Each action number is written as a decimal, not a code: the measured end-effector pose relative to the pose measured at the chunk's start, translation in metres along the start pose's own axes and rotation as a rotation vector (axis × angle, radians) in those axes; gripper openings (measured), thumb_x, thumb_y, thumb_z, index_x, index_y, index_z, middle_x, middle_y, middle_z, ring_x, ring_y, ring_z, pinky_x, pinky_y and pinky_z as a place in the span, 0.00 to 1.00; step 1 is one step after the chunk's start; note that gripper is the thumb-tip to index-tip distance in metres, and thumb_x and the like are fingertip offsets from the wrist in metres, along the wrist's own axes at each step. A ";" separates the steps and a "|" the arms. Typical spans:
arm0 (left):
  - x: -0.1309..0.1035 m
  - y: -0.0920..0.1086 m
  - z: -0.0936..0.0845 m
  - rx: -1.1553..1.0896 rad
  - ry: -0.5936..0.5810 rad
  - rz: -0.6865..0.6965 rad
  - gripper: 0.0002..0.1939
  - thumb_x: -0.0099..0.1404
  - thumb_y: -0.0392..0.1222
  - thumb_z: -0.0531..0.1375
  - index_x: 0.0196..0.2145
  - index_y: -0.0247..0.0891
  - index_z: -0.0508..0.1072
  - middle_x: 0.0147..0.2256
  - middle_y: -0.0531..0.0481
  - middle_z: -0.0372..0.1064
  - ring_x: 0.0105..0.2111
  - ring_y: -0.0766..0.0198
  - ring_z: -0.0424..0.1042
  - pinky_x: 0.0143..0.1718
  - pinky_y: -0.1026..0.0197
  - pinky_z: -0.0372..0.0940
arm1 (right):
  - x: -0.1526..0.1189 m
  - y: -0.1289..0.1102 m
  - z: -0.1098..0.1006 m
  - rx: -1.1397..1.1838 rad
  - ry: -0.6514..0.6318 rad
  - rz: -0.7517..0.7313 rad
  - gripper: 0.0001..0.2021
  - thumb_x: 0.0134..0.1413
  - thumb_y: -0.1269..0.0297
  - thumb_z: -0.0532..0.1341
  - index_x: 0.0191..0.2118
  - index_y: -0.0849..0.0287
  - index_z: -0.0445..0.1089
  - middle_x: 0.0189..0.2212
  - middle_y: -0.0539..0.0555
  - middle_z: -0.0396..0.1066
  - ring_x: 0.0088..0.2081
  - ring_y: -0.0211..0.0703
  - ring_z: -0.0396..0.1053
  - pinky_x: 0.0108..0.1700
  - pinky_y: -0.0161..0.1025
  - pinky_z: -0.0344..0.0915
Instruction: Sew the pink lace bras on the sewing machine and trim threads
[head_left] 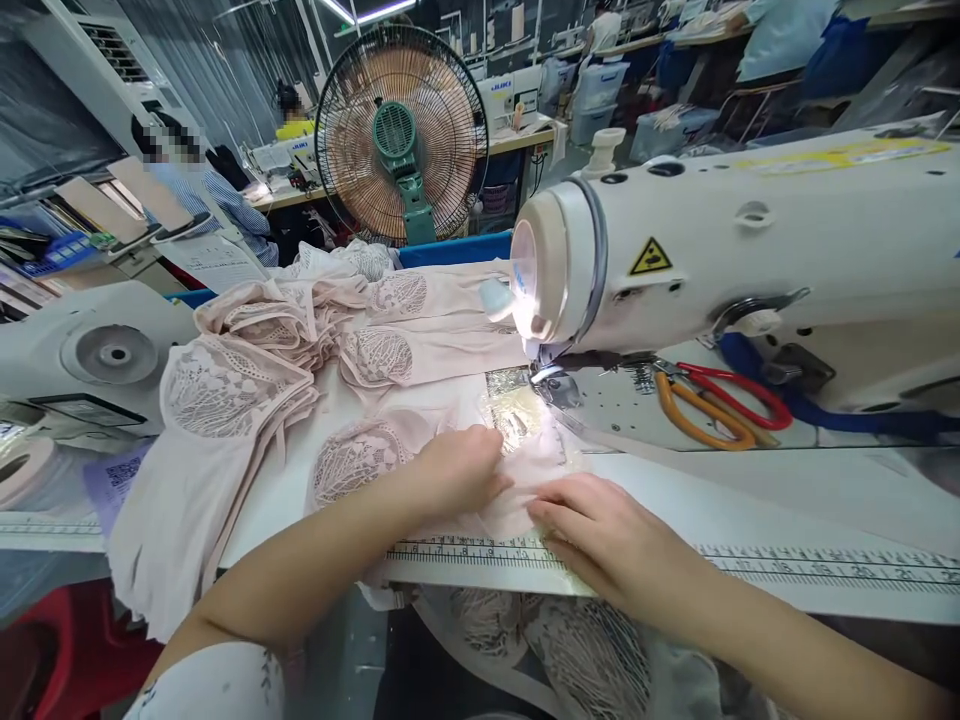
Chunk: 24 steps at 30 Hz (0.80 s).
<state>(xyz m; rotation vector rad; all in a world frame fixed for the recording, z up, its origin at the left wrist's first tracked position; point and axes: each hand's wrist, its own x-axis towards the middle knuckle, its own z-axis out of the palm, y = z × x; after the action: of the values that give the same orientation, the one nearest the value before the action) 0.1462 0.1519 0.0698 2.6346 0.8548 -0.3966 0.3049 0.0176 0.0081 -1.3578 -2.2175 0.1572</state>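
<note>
We see a white worktop (750,500) with a printed ruler strip (787,565) running along its near edge. Our left hand (461,470) lies palm down with the fingers curled, pinching and pressing a piece of pale pink fabric (517,500) against the surface. Our right hand (600,535) rests just beside it, flat and open, fingers spread over the same fabric at the ruler strip. The fabric sits directly in front of the presser foot (551,385) of a white sewing machine (750,250), whose lamp lights the needle area. A warning sticker (650,258) marks the machine's arm.

To the left of the hands a heap of pink lace garments (300,340) covers the worktop and hangs over its edge. Behind the needle, under the machine's arm, lie scissors with orange and red handles (712,405).

Beyond the worktop stands a green-hubbed fan (401,135) next to a blue bin edge (450,250). Farther back the room holds rows of other sewing machines and tables, and a person in a striped shirt (232,205) sits at the left. A second white machine (97,350) stands at our left side.
</note>
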 end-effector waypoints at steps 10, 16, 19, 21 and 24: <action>0.026 -0.018 -0.001 -1.155 -0.107 0.029 0.08 0.47 0.37 0.59 0.23 0.37 0.60 0.22 0.57 0.56 0.22 0.70 0.57 0.24 0.65 0.52 | 0.032 0.012 -0.008 -0.228 0.155 -0.100 0.14 0.60 0.76 0.49 0.29 0.59 0.68 0.28 0.53 0.68 0.31 0.42 0.60 0.32 0.38 0.59; 0.038 -0.016 0.000 -1.759 0.012 -0.070 0.12 0.44 0.41 0.63 0.25 0.35 0.64 0.23 0.54 0.61 0.24 0.69 0.62 0.29 0.64 0.59 | 0.042 0.010 -0.019 -0.261 0.280 -0.224 0.11 0.59 0.79 0.52 0.31 0.59 0.67 0.29 0.53 0.68 0.34 0.42 0.60 0.37 0.38 0.59; 0.045 -0.020 0.003 -1.643 0.219 -0.061 0.13 0.45 0.39 0.64 0.25 0.36 0.62 0.23 0.56 0.60 0.24 0.71 0.60 0.28 0.66 0.56 | 0.039 0.014 -0.015 -0.254 0.245 -0.197 0.12 0.58 0.80 0.51 0.29 0.59 0.66 0.27 0.53 0.67 0.32 0.41 0.60 0.35 0.38 0.58; 0.051 -0.024 0.006 -1.396 0.394 -0.049 0.12 0.48 0.36 0.63 0.26 0.37 0.61 0.23 0.58 0.58 0.24 0.72 0.58 0.27 0.68 0.54 | 0.036 0.019 -0.011 -0.253 0.208 -0.168 0.12 0.57 0.79 0.51 0.28 0.59 0.65 0.27 0.53 0.66 0.31 0.41 0.60 0.34 0.38 0.57; 0.060 -0.028 0.010 -0.863 0.516 -0.040 0.07 0.52 0.33 0.60 0.28 0.37 0.63 0.26 0.57 0.59 0.28 0.69 0.61 0.32 0.66 0.58 | 0.030 0.025 -0.003 -0.257 0.141 -0.118 0.12 0.55 0.80 0.50 0.27 0.59 0.64 0.27 0.53 0.66 0.31 0.41 0.60 0.32 0.37 0.56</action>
<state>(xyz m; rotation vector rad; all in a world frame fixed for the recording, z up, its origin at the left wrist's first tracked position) 0.1743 0.2002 0.0327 1.9007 0.9404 0.5631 0.3156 0.0552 0.0133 -1.3177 -2.2470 -0.2669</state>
